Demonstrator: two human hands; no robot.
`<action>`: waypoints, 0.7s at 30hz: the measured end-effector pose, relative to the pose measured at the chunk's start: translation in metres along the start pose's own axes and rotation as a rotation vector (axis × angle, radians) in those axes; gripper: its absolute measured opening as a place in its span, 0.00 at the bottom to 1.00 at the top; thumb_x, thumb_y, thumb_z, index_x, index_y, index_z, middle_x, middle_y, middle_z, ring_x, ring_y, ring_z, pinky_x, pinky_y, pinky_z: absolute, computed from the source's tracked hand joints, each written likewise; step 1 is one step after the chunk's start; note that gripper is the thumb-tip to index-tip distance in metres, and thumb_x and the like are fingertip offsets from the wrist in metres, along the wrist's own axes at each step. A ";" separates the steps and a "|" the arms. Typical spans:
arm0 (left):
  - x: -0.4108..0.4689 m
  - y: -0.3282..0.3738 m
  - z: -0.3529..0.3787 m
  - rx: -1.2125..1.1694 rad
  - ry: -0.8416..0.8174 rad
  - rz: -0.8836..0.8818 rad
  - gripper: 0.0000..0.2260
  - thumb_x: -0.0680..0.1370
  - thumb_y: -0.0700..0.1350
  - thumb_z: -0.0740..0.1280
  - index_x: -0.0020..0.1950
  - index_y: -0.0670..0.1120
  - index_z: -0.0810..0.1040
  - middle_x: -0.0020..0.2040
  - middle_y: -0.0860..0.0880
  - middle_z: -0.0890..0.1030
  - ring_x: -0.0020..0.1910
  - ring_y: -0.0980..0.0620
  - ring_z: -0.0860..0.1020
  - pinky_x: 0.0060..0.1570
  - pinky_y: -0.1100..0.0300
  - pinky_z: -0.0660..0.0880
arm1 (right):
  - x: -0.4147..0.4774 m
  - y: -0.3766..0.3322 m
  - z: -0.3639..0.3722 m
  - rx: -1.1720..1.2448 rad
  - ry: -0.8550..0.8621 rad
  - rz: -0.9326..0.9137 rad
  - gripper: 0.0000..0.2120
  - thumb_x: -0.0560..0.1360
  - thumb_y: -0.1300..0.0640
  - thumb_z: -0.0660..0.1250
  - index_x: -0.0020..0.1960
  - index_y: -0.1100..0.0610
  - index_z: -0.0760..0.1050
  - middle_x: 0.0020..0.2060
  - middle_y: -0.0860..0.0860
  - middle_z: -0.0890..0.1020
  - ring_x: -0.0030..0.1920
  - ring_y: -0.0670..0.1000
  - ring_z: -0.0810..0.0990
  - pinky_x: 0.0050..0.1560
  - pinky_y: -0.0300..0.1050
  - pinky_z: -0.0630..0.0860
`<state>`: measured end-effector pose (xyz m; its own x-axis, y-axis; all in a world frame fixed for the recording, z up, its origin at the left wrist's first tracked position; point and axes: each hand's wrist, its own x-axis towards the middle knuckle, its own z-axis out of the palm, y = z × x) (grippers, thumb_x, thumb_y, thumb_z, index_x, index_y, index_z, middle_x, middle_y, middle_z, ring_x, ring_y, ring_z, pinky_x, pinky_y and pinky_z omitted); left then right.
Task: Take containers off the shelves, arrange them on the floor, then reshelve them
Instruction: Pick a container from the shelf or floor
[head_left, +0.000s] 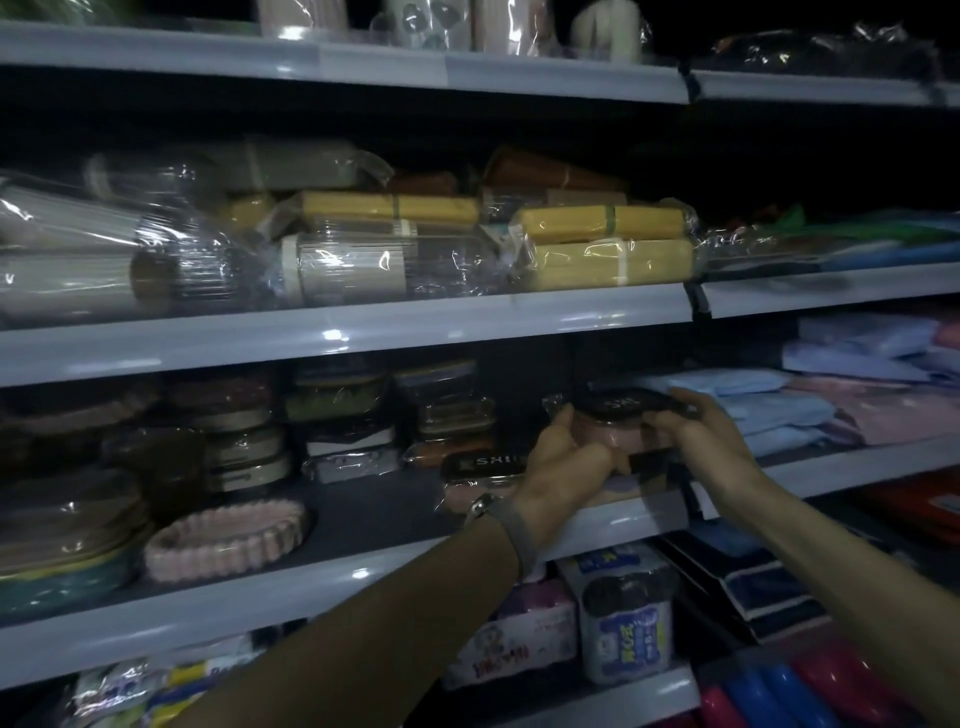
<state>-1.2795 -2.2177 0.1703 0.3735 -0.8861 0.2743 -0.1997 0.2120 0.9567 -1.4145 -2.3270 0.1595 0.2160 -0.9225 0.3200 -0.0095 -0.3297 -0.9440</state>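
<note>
Shop: shelves (343, 340) of wrapped goods (602, 244).

The pink container (608, 435) is partly hidden and blurred.

We note shelf edge (363, 332) glossy, smooth, painted-metal look. Clear crinkled film (467, 265) shiny over yellow boxes (608, 260). We read pink container (608, 436) as smooth plastic, black lid (623, 402) glossy. Matt finish on ribbed pink dish (223, 540); folded cloth stacks (779, 410) soft, matt.
</note>
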 end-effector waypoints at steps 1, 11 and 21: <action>-0.005 0.000 0.002 -0.034 -0.003 0.025 0.28 0.62 0.37 0.71 0.61 0.53 0.81 0.53 0.54 0.87 0.58 0.49 0.83 0.61 0.43 0.80 | -0.003 -0.002 0.000 0.020 0.012 -0.008 0.27 0.76 0.53 0.73 0.73 0.51 0.72 0.62 0.52 0.81 0.61 0.54 0.81 0.67 0.58 0.77; -0.049 0.015 -0.030 -0.241 0.233 0.039 0.29 0.68 0.47 0.72 0.69 0.57 0.75 0.67 0.50 0.77 0.58 0.47 0.82 0.42 0.53 0.85 | -0.055 -0.025 0.017 0.090 -0.087 -0.131 0.33 0.65 0.45 0.74 0.69 0.45 0.75 0.61 0.48 0.83 0.61 0.50 0.83 0.68 0.58 0.77; -0.116 0.029 -0.125 -0.345 0.498 0.032 0.15 0.79 0.39 0.70 0.64 0.50 0.75 0.54 0.47 0.82 0.51 0.45 0.84 0.43 0.46 0.85 | -0.115 -0.044 0.096 0.317 -0.275 -0.132 0.15 0.74 0.49 0.72 0.60 0.42 0.81 0.62 0.53 0.82 0.59 0.52 0.84 0.55 0.50 0.81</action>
<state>-1.2150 -2.0571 0.1782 0.7677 -0.5957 0.2363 0.0564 0.4301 0.9010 -1.3457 -2.1869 0.1564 0.4474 -0.7746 0.4470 0.3266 -0.3238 -0.8880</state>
